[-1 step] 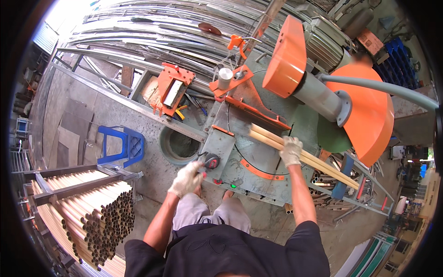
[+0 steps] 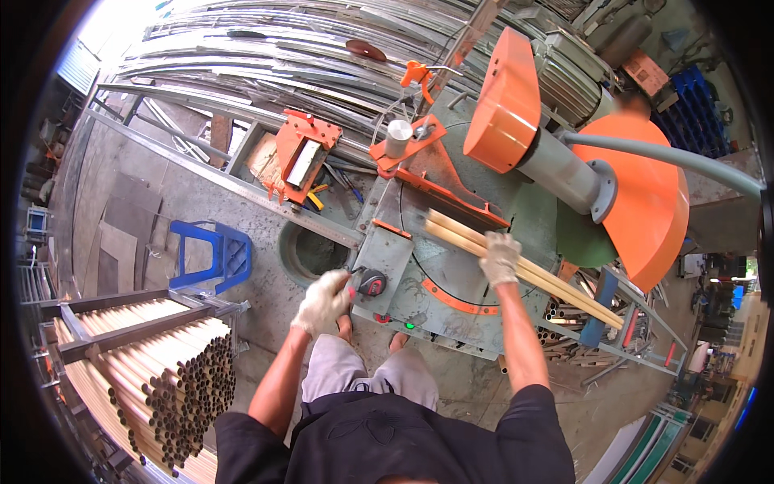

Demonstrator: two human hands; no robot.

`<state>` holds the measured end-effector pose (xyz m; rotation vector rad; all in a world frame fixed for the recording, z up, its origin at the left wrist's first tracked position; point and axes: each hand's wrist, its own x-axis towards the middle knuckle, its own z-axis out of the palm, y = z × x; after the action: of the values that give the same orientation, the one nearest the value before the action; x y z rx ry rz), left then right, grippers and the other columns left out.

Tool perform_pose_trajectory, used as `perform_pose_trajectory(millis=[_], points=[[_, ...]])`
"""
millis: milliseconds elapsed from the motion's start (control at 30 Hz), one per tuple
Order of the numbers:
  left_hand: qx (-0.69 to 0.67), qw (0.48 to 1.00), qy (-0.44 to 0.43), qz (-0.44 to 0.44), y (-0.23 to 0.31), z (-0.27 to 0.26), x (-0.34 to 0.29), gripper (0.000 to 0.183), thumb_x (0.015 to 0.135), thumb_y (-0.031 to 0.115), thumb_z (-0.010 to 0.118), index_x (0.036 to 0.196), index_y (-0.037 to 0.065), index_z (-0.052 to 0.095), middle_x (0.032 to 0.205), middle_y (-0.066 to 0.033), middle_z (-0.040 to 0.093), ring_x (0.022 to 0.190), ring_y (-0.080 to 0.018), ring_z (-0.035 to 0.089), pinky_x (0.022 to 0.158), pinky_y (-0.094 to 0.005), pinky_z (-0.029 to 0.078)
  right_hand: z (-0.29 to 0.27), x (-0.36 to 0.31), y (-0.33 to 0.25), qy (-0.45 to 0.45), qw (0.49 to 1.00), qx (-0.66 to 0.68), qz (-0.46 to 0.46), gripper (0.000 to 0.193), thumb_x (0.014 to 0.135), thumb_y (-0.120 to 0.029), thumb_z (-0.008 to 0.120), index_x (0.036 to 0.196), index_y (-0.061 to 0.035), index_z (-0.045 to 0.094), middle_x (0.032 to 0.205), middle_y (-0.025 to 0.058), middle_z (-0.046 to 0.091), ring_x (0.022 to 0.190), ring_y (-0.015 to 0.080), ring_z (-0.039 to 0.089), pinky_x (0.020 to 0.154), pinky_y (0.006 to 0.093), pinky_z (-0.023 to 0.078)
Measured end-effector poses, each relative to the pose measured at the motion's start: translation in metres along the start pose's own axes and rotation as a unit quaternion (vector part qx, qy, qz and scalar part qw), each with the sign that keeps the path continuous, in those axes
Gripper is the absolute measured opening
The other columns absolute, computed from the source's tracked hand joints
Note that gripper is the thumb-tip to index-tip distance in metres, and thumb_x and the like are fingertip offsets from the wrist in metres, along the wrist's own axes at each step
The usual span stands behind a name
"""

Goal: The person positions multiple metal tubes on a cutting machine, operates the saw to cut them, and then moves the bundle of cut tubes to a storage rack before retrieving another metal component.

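Note:
My gloved right hand (image 2: pixel 501 256) is closed around a pair of long, tan tubes (image 2: pixel 569 299). They slant over the round grey table (image 2: pixel 451 266) of a cut-off saw, their left ends close to the orange fence (image 2: pixel 451 198). My left hand (image 2: pixel 324 302), gloved too, is beside the grey clamp block (image 2: pixel 385 262) at the front, its fingers curled at a small red-tipped part. What they grip is partly hidden and blurred. Against those fingertips, on the block, sits a black and red tape measure (image 2: pixel 371 282). The saw's orange guard (image 2: pixel 637 194) rises on the right.
A rack (image 2: pixel 68 347) of many tan tubes stands at lower left, with a blue stool (image 2: pixel 214 254) behind it. Past a round basin (image 2: pixel 310 250), a metal rail (image 2: pixel 210 173) carries an orange stop block (image 2: pixel 305 157). Metal lengths (image 2: pixel 266 56) are piled at the back.
The tubes have slid a little to the left with my right hand. My left hand has shifted slightly at the clamp block.

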<state>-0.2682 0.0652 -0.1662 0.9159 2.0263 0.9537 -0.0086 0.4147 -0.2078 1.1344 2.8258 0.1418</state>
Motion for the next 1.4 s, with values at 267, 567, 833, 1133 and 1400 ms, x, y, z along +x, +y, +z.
perform_pose_trajectory(millis=[267,567,833,1133,1400], points=[[-0.200,0.974,0.093,-0.060,-0.032,-0.012,0.153,0.043,0.092,0.032,0.063,0.119,-0.001,0.060,0.106,-0.0113,0.068,0.098,-0.0172,0.062,0.086,-0.0306,0.048,-0.046,0.074,-0.111,0.049,0.972,0.228,-0.039,0.054,0.074,-0.016,0.075,0.124,-0.0114,0.057,0.119,0.0079,0.063,0.112,0.0300,0.056,0.096,0.0424,0.044],[-0.560,0.810,0.126,-0.119,-0.016,0.076,0.250,0.045,0.075,0.027,0.085,0.110,0.005,0.066,0.101,-0.0029,0.068,0.088,-0.0117,0.059,0.082,-0.0270,0.044,-0.023,0.029,-0.062,-0.099,0.970,0.090,0.203,0.064,0.074,-0.004,0.072,0.134,-0.0085,0.048,0.136,0.0223,0.047,0.114,0.0367,0.057,0.095,0.0432,0.051],[-0.645,0.723,0.140,-0.203,-0.051,0.060,0.284,0.040,0.071,0.023,0.087,0.102,0.017,0.063,0.073,0.0050,0.056,0.046,-0.0059,0.039,0.042,-0.0217,0.032,-0.002,0.046,-0.087,-0.100,0.984,0.051,0.141,0.061,0.080,-0.016,0.074,0.135,-0.0134,0.047,0.141,0.0182,0.044,0.115,0.0348,0.058,0.093,0.0417,0.052],[-0.704,0.649,0.205,-0.204,-0.061,-0.007,0.297,0.041,0.076,0.017,0.084,0.109,0.006,0.063,0.098,-0.0070,0.068,0.084,-0.0221,0.066,0.073,-0.0351,0.056,0.007,0.067,-0.146,0.008,0.982,0.114,0.150,0.061,0.082,-0.019,0.072,0.137,-0.0146,0.048,0.141,0.0132,0.048,0.116,0.0340,0.057,0.095,0.0436,0.049],[-0.702,0.647,0.207,-0.212,-0.087,0.005,0.308,0.047,0.079,0.027,0.082,0.116,0.006,0.062,0.106,-0.0099,0.066,0.091,-0.0263,0.065,0.076,-0.0422,0.054,0.001,0.075,-0.142,0.002,0.985,0.149,0.088,0.065,0.079,-0.021,0.075,0.136,-0.0107,0.048,0.136,0.0206,0.049,0.116,0.0366,0.056,0.096,0.0434,0.048]])
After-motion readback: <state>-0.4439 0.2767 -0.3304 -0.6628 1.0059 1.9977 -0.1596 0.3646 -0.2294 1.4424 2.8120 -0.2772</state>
